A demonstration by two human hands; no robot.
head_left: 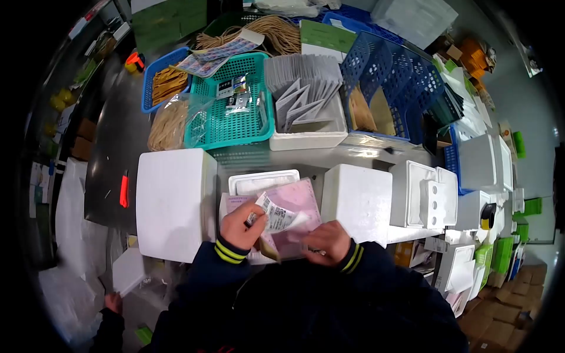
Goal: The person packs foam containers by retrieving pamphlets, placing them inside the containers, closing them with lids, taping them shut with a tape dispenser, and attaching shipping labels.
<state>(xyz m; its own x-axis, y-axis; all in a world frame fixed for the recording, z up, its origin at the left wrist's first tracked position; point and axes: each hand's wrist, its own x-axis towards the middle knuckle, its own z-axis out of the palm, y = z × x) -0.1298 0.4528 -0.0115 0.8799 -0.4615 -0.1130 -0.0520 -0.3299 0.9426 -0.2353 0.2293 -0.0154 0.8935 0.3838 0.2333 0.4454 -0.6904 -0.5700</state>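
My left hand (240, 228) is closed on a white printed label (278, 216), which curls up at its right end. Under the label lies a pink sheet (303, 197), partly over a small white foam box (265, 181). Over the lower right part of the pink sheet is my right hand (329, 242), its fingers curled together; what they hold, if anything, is too small to make out. White foam boxes stand on either side, a large one (173, 203) at the left and another (358, 200) at the right.
Behind are a teal basket (229, 136) with small packets, a foam box of grey-white envelopes (309, 140), and a blue divided rack (406, 88). A red cutter (124, 189) lies at the left. Another person's hand (113, 302) touches a white lid at the lower left.
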